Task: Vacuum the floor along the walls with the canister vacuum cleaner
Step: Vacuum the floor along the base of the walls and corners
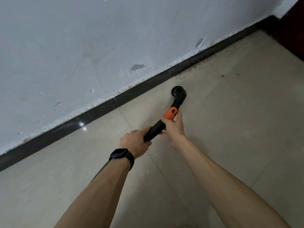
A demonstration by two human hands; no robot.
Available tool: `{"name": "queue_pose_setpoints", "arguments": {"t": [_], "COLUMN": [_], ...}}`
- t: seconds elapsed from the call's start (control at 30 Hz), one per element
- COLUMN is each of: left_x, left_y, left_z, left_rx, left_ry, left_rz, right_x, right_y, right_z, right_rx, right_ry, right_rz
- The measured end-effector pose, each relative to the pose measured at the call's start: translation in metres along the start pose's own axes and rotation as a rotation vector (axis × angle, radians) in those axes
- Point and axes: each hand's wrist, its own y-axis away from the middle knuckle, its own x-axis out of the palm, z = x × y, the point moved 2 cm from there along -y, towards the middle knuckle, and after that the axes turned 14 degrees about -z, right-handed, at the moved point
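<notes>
Most grime (194, 69) on the beige tiled floor (230, 129) hugs the black skirting board (92, 111), so I judge the black vacuum wand (156, 129) should bring its round brush head (178, 92), now near it, flush. My left grip (134, 142) and right grip (174, 127) clasp the wand.

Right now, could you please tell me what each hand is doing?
Left hand: closed, gripping the black vacuum wand.
Right hand: closed, gripping the same wand at its orange collar.
</notes>
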Motion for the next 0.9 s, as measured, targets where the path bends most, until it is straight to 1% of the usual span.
{"name": "queue_pose_setpoints", "arguments": {"t": [0.3,0.57,0.67,0.9], "left_x": [0.011,0.006,0.001,-0.013], "left_y": [-0.03,-0.034,-0.023,0.015], "left_z": [-0.02,-0.01,0.002,0.048], "left_rx": [-0.001,0.024,0.04,0.066], "left_ry": [-0.019,-0.025,-0.028,-0.039], "left_rz": [-0.06,-0.054,-0.047,0.032], "right_x": [0.002,0.006,0.011,0.019], "right_y": [-0.035,-0.035,-0.022,0.027], "right_z": [0.029,0.04,0.03,-0.016], "right_rx": [-0.016,-0.009,0.005,0.02], "right_ry": [0.015,0.035,0.028,-0.007], "right_rz": [0.007,0.077,0.097,0.1]}}
